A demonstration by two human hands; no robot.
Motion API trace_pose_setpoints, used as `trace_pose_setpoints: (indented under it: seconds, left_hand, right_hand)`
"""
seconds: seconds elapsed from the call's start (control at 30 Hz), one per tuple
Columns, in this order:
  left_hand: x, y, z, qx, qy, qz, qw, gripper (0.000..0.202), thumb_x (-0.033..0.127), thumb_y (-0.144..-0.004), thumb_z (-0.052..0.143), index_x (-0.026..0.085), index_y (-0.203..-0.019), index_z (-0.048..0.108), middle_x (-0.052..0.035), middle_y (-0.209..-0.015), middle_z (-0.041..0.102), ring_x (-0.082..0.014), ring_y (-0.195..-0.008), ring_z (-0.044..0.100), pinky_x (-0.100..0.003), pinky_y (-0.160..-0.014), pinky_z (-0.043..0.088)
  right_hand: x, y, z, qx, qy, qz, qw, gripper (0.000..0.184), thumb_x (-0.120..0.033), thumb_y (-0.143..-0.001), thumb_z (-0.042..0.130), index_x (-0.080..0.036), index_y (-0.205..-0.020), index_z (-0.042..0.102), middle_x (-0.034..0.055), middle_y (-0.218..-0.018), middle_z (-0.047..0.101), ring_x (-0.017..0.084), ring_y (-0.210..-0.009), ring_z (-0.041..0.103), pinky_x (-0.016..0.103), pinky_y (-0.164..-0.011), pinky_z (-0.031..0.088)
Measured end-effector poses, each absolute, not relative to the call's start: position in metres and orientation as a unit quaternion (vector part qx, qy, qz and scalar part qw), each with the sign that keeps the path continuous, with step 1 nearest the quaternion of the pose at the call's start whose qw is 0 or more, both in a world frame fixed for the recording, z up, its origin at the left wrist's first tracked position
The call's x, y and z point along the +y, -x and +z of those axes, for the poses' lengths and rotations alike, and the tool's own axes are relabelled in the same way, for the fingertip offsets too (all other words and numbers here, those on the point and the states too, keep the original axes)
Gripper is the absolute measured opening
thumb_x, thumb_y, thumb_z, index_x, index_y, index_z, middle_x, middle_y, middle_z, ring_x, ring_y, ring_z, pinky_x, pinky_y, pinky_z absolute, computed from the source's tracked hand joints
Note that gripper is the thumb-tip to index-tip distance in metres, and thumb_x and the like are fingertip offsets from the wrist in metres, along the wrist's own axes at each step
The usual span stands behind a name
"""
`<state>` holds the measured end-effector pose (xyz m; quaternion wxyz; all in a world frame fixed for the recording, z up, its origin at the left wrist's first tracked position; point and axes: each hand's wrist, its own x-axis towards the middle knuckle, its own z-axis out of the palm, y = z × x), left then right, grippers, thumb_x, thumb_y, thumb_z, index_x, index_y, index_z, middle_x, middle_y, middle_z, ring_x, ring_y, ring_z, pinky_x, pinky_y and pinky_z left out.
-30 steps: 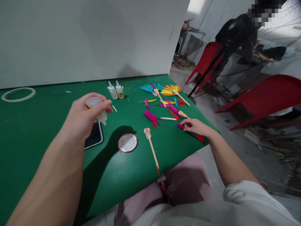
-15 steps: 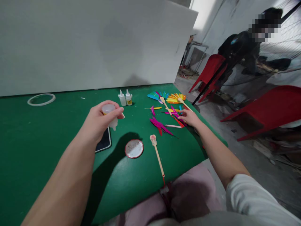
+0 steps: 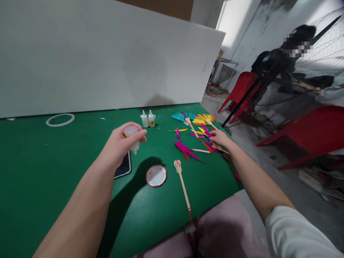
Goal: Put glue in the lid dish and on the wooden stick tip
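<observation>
My left hand [image 3: 126,143] is closed around a small glue bottle [image 3: 131,132], tipped nozzle down above a black-screened phone [image 3: 124,166]. At the right side of the green table my right hand [image 3: 220,139] pinches a magenta feather [image 3: 206,129] among loose feathers; its fingertips are partly hidden. A wooden stick [image 3: 184,188] with a wide, smeared head and a red cord lies nearest me. To its left is a round lid [image 3: 156,176] with a red rim. More magenta feathers [image 3: 185,149] lie beyond the stick.
Two small glue bottles [image 3: 148,119] stand near the white board [image 3: 107,68]. A blue feather fan [image 3: 182,116] and a yellow-orange one [image 3: 203,118] lie at the back right. A clear ring [image 3: 60,120] rests at left. Red chairs [image 3: 309,130] and a seated person [image 3: 279,64] are off to the right.
My right hand has closed on a magenta feather and shifted it slightly within the pile. The left hand still holds the glue bottle tipped down. The whole view has shifted a little.
</observation>
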<state>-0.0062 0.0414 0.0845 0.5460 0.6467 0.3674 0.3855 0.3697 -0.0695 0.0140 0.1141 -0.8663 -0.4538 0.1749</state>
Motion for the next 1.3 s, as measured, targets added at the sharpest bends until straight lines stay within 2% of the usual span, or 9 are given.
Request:
trace_pose_setpoints:
  seconds: [0.17, 0.3, 0.37, 0.47, 0.6, 0.7, 0.83, 0.97, 1.3]
  left_hand:
    - [0.042, 0.006, 0.085, 0.366, -0.639, 0.389, 0.554, 0.028, 0.042, -0.065, 0.076, 0.021, -0.074, 0.059, -0.0002, -0.061, 0.062, -0.0115, -0.054, 0.053, -0.020, -0.047, 0.036]
    - [0.042, 0.005, 0.085, 0.368, -0.639, 0.388, 0.552, 0.029, 0.042, -0.065, 0.076, 0.021, -0.073, 0.059, 0.0002, -0.061, 0.062, -0.0115, -0.054, 0.053, -0.020, -0.047, 0.037]
    - [0.042, 0.006, 0.085, 0.369, -0.641, 0.383, 0.554, 0.028, 0.042, -0.065, 0.076, 0.021, -0.074, 0.059, 0.0004, -0.061, 0.062, -0.0114, -0.055, 0.053, -0.020, -0.047, 0.037]
    - [0.042, 0.006, 0.085, 0.371, -0.643, 0.380, 0.552, 0.028, 0.042, -0.066, 0.076, 0.021, -0.074, 0.059, 0.0002, -0.062, 0.061, -0.0116, -0.054, 0.053, -0.020, -0.046, 0.036]
    - [0.042, 0.006, 0.084, 0.372, -0.646, 0.381, 0.548, 0.028, 0.042, -0.066, 0.075, 0.020, -0.074, 0.059, -0.0002, -0.062, 0.062, -0.0121, -0.053, 0.053, -0.020, -0.046, 0.036]
    - [0.043, 0.006, 0.083, 0.371, -0.648, 0.377, 0.549, 0.028, 0.041, -0.066, 0.075, 0.020, -0.073, 0.059, -0.0001, -0.061, 0.061, -0.0121, -0.053, 0.053, -0.020, -0.046, 0.037]
    - [0.043, 0.007, 0.082, 0.372, -0.646, 0.371, 0.555, 0.029, 0.042, -0.065, 0.076, 0.021, -0.075, 0.058, -0.0001, -0.062, 0.062, -0.0119, -0.053, 0.052, -0.020, -0.044, 0.036]
    - [0.042, 0.008, 0.084, 0.366, -0.642, 0.376, 0.559, 0.029, 0.042, -0.066, 0.075, 0.020, -0.074, 0.059, 0.0006, -0.062, 0.062, -0.0103, -0.055, 0.052, -0.018, -0.046, 0.037]
    - [0.042, 0.006, 0.083, 0.353, -0.654, 0.377, 0.553, 0.028, 0.040, -0.067, 0.074, 0.019, -0.075, 0.058, -0.0006, -0.062, 0.062, -0.0127, -0.055, 0.055, -0.021, -0.047, 0.038]
  right_hand:
    - [-0.061, -0.381, 0.016, -0.465, 0.865, 0.154, 0.106, 0.029, -0.015, -0.082, 0.052, -0.012, -0.109, 0.063, 0.0080, -0.088, 0.071, 0.014, -0.070, 0.066, 0.021, -0.061, 0.047]
    - [-0.047, -0.380, 0.016, -0.522, 0.837, 0.141, 0.085, 0.041, -0.027, -0.074, 0.068, -0.017, -0.113, 0.062, 0.0081, -0.112, 0.066, 0.019, -0.096, 0.063, 0.025, -0.078, 0.047]
    - [-0.039, -0.378, 0.015, -0.547, 0.821, 0.147, 0.072, 0.046, -0.030, -0.070, 0.074, -0.019, -0.112, 0.062, 0.0070, -0.116, 0.065, 0.020, -0.100, 0.061, 0.025, -0.082, 0.045]
    - [-0.028, -0.374, 0.013, -0.553, 0.818, 0.150, 0.049, 0.037, -0.031, -0.071, 0.074, -0.016, -0.103, 0.064, 0.0081, -0.108, 0.067, 0.020, -0.095, 0.061, 0.028, -0.083, 0.045]
    - [-0.022, -0.373, 0.007, -0.528, 0.834, 0.158, 0.029, 0.028, -0.035, -0.085, 0.061, -0.014, -0.103, 0.060, 0.0064, -0.102, 0.064, 0.017, -0.089, 0.061, 0.037, -0.080, 0.050]
    - [-0.023, -0.374, 0.005, -0.508, 0.842, 0.181, 0.033, 0.025, -0.036, -0.088, 0.057, -0.013, -0.099, 0.060, 0.0041, -0.095, 0.063, 0.015, -0.081, 0.062, 0.034, -0.073, 0.053]
    - [-0.030, -0.381, 0.007, -0.473, 0.854, 0.202, 0.076, 0.022, -0.034, -0.085, 0.061, -0.012, -0.084, 0.062, 0.0000, -0.073, 0.062, 0.010, -0.062, 0.058, 0.025, -0.058, 0.049]
    - [-0.040, -0.396, 0.015, -0.432, 0.871, 0.191, 0.137, 0.017, -0.028, -0.079, 0.065, -0.011, -0.075, 0.063, 0.0015, -0.055, 0.058, 0.012, -0.050, 0.055, 0.024, -0.050, 0.043]
    - [-0.048, -0.410, 0.022, -0.380, 0.874, 0.171, 0.250, 0.011, -0.021, -0.071, 0.069, -0.011, -0.073, 0.065, 0.0052, -0.059, 0.063, 0.016, -0.053, 0.059, 0.027, -0.055, 0.048]
